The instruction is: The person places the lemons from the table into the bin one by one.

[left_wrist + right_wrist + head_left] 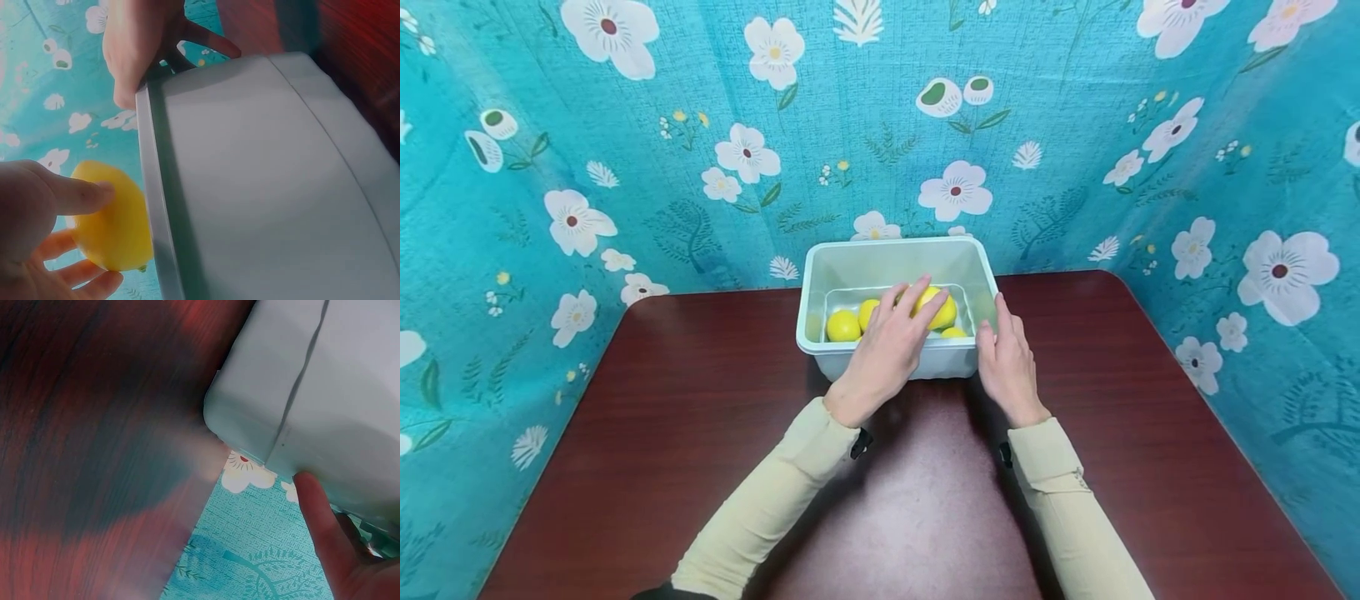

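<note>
A pale green plastic bin (895, 249) stands upright at the table's far edge, with several yellow lemons (843, 326) inside. My left hand (891, 342) reaches over the front rim and holds a larger-looking lemon (115, 219). In the left wrist view, the thumb lies across this lemon and the fingers curl beneath it. At the bin's right front corner, my right hand (1009, 367) steadies the bin. Its thumb (315, 506) touches the outer wall, while the other fingers lie along the right side, partly hidden.
Dark red-brown wood tabletop (700, 400) stretches around the bin on the left, right and front. Behind the table hangs a turquoise flowered cloth (850, 125), close to the bin's back. It also runs along both sides of the table.
</note>
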The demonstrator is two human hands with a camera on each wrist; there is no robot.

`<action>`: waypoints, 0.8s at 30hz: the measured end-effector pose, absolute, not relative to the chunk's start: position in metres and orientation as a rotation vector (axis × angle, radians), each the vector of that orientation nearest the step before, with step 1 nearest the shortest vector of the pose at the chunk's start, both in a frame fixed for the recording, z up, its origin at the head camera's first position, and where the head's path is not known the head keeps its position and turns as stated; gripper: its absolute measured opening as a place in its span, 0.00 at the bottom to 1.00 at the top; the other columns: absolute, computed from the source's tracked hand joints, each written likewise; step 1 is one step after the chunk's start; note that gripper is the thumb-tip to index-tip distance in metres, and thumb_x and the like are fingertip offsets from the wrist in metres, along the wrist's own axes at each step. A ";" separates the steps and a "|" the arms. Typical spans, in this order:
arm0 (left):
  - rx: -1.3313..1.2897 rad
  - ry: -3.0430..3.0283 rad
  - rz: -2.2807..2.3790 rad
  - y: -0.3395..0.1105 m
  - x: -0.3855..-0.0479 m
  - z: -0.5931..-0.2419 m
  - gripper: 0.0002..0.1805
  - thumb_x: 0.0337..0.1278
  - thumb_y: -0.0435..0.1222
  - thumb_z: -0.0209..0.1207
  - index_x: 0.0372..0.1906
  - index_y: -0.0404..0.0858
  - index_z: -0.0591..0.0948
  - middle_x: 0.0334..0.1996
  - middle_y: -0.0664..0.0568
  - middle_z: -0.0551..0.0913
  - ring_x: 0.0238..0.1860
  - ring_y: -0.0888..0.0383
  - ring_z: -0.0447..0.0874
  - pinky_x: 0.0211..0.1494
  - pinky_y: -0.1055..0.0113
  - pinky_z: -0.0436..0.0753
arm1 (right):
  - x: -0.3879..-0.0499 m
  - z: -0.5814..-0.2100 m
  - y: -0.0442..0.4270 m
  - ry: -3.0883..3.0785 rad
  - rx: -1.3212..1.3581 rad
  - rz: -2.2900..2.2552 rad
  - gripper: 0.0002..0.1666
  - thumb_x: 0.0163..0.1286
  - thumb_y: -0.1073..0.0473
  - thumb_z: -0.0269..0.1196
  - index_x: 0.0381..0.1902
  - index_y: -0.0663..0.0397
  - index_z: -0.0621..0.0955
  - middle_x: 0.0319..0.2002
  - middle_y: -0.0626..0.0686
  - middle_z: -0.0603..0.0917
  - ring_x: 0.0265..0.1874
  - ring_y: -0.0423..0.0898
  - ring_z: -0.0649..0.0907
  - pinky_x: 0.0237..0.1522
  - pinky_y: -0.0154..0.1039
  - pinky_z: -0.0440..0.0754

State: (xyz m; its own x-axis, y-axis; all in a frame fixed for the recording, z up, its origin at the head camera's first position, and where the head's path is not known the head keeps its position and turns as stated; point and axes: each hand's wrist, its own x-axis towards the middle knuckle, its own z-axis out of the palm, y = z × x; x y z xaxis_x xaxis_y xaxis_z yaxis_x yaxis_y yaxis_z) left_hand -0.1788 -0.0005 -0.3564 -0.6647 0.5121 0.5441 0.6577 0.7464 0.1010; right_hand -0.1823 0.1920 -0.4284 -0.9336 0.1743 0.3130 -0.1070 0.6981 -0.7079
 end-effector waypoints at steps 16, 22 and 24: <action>-0.934 -2.471 -0.442 0.005 -0.181 -0.360 0.29 0.61 0.28 0.57 0.68 0.41 0.69 0.69 0.42 0.67 0.66 0.43 0.66 0.67 0.55 0.74 | -0.182 -0.430 0.190 -2.529 -0.045 1.085 0.34 0.76 0.45 0.42 0.76 0.50 0.55 0.61 0.63 0.72 0.43 0.58 0.77 0.43 0.58 0.77; -0.957 -2.476 -0.530 0.003 -0.181 -0.361 0.30 0.60 0.22 0.53 0.68 0.38 0.68 0.71 0.41 0.64 0.72 0.43 0.61 0.70 0.60 0.67 | -0.182 -0.430 0.189 -2.531 -0.039 1.081 0.34 0.76 0.46 0.42 0.76 0.50 0.55 0.60 0.63 0.72 0.44 0.58 0.77 0.43 0.58 0.77; -0.953 -2.477 -0.540 0.001 -0.181 -0.362 0.29 0.60 0.21 0.53 0.67 0.38 0.69 0.71 0.41 0.64 0.73 0.42 0.61 0.70 0.60 0.67 | -0.182 -0.430 0.189 -2.535 -0.041 1.082 0.34 0.76 0.46 0.42 0.76 0.50 0.55 0.61 0.62 0.72 0.44 0.58 0.77 0.43 0.59 0.77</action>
